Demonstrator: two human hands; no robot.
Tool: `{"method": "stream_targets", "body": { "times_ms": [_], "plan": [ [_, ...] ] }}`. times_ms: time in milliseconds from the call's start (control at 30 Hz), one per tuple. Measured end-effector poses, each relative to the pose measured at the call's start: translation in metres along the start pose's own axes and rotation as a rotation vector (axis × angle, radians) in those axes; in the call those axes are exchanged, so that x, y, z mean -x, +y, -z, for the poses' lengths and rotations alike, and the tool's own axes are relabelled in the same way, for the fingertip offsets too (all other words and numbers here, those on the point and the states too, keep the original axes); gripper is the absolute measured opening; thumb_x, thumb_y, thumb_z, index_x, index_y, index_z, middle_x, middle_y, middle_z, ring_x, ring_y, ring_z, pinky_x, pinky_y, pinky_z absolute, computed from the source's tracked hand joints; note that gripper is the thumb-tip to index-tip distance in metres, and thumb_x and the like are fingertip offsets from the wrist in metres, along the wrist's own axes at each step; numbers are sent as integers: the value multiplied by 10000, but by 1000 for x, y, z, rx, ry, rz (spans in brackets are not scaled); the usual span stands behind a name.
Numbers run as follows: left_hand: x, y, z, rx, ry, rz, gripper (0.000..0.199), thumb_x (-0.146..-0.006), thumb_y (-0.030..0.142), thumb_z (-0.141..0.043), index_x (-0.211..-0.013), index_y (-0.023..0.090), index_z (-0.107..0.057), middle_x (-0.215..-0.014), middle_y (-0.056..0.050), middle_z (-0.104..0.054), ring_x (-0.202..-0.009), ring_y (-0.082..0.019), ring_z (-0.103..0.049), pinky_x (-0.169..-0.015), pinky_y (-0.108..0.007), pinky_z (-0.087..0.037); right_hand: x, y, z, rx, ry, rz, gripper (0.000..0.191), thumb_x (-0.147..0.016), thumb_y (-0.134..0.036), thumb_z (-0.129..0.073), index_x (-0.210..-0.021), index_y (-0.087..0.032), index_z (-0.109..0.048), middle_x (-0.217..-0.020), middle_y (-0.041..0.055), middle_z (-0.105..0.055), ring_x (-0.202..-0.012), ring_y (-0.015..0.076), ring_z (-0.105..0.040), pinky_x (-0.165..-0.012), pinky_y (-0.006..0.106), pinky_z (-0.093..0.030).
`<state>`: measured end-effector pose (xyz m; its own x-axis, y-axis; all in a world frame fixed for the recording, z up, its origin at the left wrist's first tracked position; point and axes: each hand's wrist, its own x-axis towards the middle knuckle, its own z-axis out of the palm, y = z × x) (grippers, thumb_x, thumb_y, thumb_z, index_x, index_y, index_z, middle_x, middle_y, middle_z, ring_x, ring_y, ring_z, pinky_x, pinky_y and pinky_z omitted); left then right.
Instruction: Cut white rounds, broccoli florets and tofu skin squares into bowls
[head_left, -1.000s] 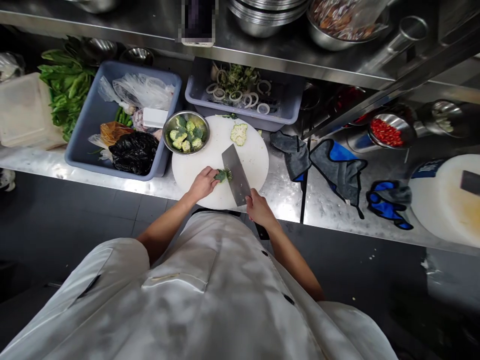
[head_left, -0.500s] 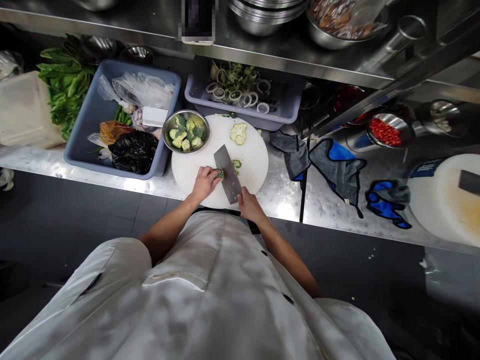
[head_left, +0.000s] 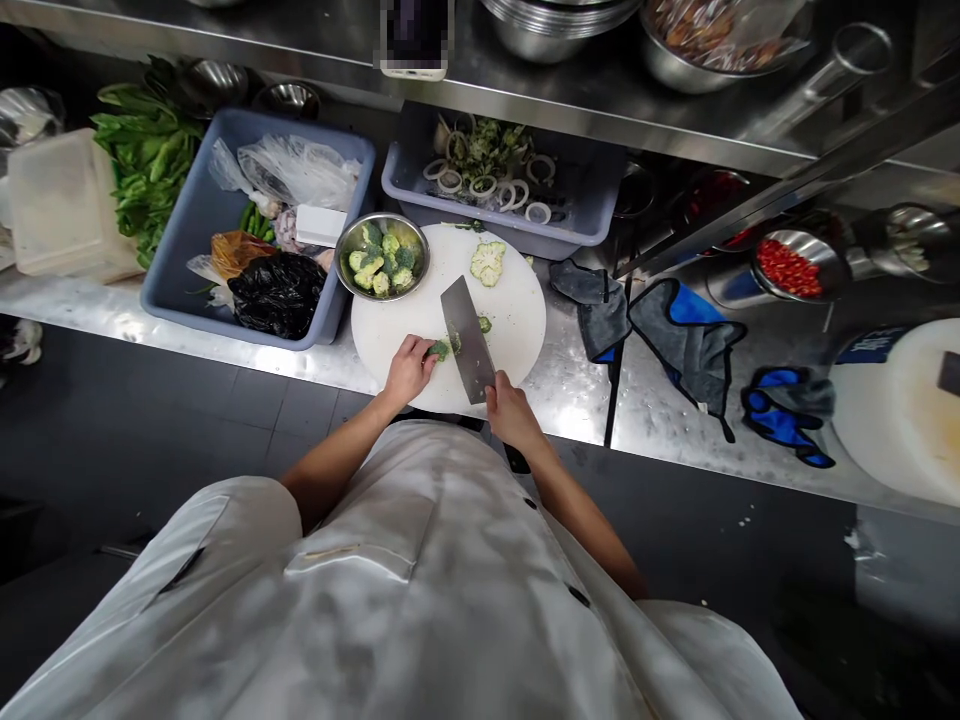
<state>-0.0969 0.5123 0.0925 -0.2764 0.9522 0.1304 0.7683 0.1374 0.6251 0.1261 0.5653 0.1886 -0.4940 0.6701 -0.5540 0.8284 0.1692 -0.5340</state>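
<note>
On the round white cutting board (head_left: 390,335), my left hand (head_left: 409,372) pinches a green broccoli floret (head_left: 438,350) near the board's front left. My right hand (head_left: 513,412) grips the handle of a cleaver (head_left: 468,340), its broad blade slanting away over the board just right of the floret. Behind the blade a small broccoli piece (head_left: 484,324) partly shows. A larger pale green cut piece (head_left: 487,262) lies farther back. Several broccoli florets (head_left: 382,262) fill a steel bowl (head_left: 343,275) overlapping the board's left rear edge.
A blue-grey bin (head_left: 161,270) with bags stands left, beside leafy greens (head_left: 154,160). Behind the board, another bin (head_left: 581,232) holds onion rings. Grey-blue cloths (head_left: 686,340) and a bowl of chopped red peppers (head_left: 787,265) are to the right. A steel shelf (head_left: 510,100) overhangs the back.
The cleaver has shifted slightly right, away from my left fingers, and a gap now shows between blade and floret. My left hand keeps the floret. The whole view has moved a little.
</note>
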Motion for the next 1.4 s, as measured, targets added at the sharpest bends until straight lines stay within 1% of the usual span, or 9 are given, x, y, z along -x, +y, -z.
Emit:
{"method": "stream_targets", "body": {
  "times_ms": [167,233,333,467,600,800,1167,1267,1400],
  "plan": [
    [-5,0,5,-34,21,109,197,-925,333,-693,-1055,190,-652,-990,-82,-616,-851,-231,-629,-846,-409,-571,-8,7,-2,-40,-53,12,104,-1062,-243,-363,-1095,-209,-456,-683,-11,-596,-547,171,-550,-604,270,-395],
    [-11,-2,10,-28,-6,38,362,-854,357,-771,-1147,187,-643,-1105,-116,-624,-1020,-283,-627,-936,-455,-551,-9,17,2,-78,-46,23,107,-1060,-258,-356,-1074,-222,-456,-673,-25,-589,-515,165,-540,-595,270,-401],
    [-23,-4,19,45,-182,-136,500,-783,271,-803,-1249,205,-636,-1221,-124,-634,-1145,-304,-600,-1049,-496,-497,-4,33,10,-127,-8,-2,125,-1048,-270,-340,-1068,-228,-456,-672,-33,-586,-476,161,-532,-571,271,-402],
    [-33,-3,24,461,-225,-32,343,-864,333,-716,-1168,214,-610,-1147,-91,-686,-1025,-220,-657,-952,-419,-547,12,42,14,-132,-20,63,150,-1017,-281,-403,-1136,-217,-468,-649,-43,-583,-563,184,-609,-618,267,-424],
    [-30,-5,27,853,-229,32,469,-836,495,-760,-1146,220,-542,-1232,-105,-679,-1018,-190,-679,-895,-360,-568,31,40,9,-107,-92,121,346,-1046,-285,-360,-1378,-194,-389,-672,-39,-608,-646,203,-650,-670,268,-425],
    [-27,-16,22,408,-170,-44,310,-885,395,-717,-1128,211,-656,-1091,-64,-645,-935,-163,-632,-910,-343,-565,46,24,-4,187,-10,46,240,-1077,-260,-318,-1260,-169,-444,-912,106,-710,-793,240,-659,-666,290,-336],
    [-28,-6,17,50,-179,-175,248,-941,321,-661,-1165,214,-666,-1122,-89,-624,-1046,-239,-631,-963,-388,-547,74,10,13,233,-94,72,199,-1083,-266,-324,-1222,-189,-444,-881,101,-702,-791,248,-654,-656,312,-283],
    [-29,-7,16,39,-176,-170,246,-949,327,-649,-1169,217,-664,-1130,-94,-625,-1072,-247,-626,-969,-391,-544,59,7,10,198,-93,90,190,-1077,-268,-345,-1216,-189,-449,-857,87,-686,-781,242,-644,-660,306,-297],
    [-23,-6,11,49,-170,-169,245,-950,343,-651,-1159,215,-663,-1124,-93,-627,-1078,-245,-629,-972,-383,-543,11,-3,-1,119,-32,93,134,-1059,-237,-368,-1151,-189,-453,-879,93,-681,-785,234,-635,-661,297,-337]
  ]
}}
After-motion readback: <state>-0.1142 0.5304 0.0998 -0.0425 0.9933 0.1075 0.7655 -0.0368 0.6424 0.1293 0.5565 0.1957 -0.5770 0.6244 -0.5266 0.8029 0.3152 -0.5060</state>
